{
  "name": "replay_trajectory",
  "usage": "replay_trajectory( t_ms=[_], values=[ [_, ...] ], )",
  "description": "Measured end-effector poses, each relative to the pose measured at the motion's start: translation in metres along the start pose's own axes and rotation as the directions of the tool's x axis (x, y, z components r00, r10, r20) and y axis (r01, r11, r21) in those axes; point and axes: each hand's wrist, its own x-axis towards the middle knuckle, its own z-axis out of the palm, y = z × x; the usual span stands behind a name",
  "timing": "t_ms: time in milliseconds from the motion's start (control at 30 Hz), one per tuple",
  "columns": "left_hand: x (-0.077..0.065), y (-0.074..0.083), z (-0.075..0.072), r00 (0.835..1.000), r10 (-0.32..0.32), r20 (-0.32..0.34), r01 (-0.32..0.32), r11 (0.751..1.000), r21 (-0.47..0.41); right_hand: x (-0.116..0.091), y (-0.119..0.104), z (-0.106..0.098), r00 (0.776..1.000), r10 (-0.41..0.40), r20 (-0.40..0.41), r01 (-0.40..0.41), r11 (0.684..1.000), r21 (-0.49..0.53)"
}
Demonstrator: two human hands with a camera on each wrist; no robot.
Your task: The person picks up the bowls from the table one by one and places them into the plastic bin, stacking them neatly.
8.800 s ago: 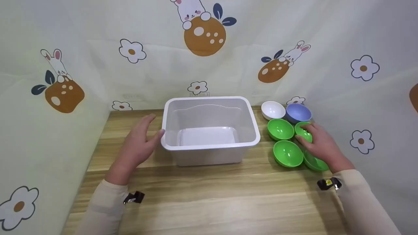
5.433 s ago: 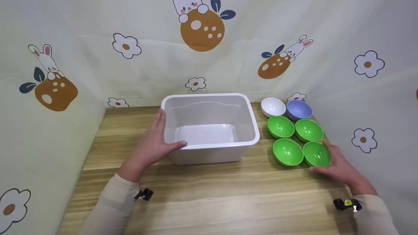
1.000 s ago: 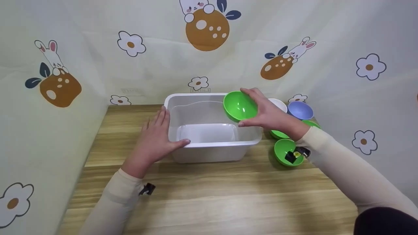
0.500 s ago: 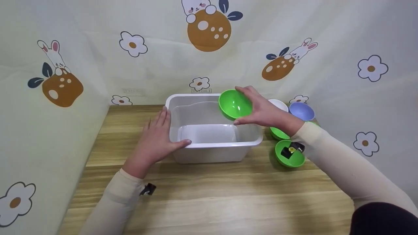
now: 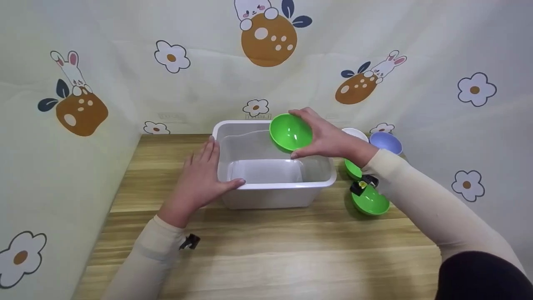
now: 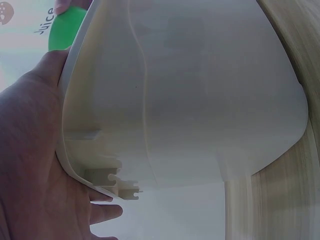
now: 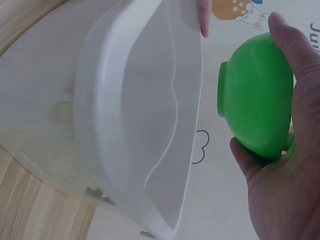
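Observation:
In the head view my right hand holds a green bowl above the right part of a white plastic tub. The thumb is on the bowl's near side and the fingers on its far side. The right wrist view shows this green bowl apart from and higher than the tub's rim, its foot turned toward the tub. My left hand rests with spread fingers at the tub's left rim, thumb along the front edge. From the left wrist, the palm lies against the rim's outer side.
Right of the tub, partly behind my right arm, sit a green bowl, another green bowl, a white bowl and a blue bowl. The wooden table meets printed curtains at the back and sides.
The right hand picked up the near right green bowl from the group and carried it over the tub, lately drifting left. The left hand came onto the tub's rim and has stayed there.

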Motion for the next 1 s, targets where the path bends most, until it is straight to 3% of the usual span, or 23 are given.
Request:
replay_trajectory(
  t_ms=[700, 1000],
  values=[
    [0.0, -0.001, 0.001, 1.0, -0.008, 0.001, 0.008, 1.0, 0.004, 0.036, -0.001, 0.002, 0.999, 0.009, 0.039, -0.009, 1.0, 0.016],
    [0.0, 0.001, 0.0, 1.0, -0.017, 0.008, 0.017, 1.0, -0.011, 0.048, 0.005, 0.01, 0.999, -0.041, 0.033, 0.04, 0.999, 0.008]
  ],
)
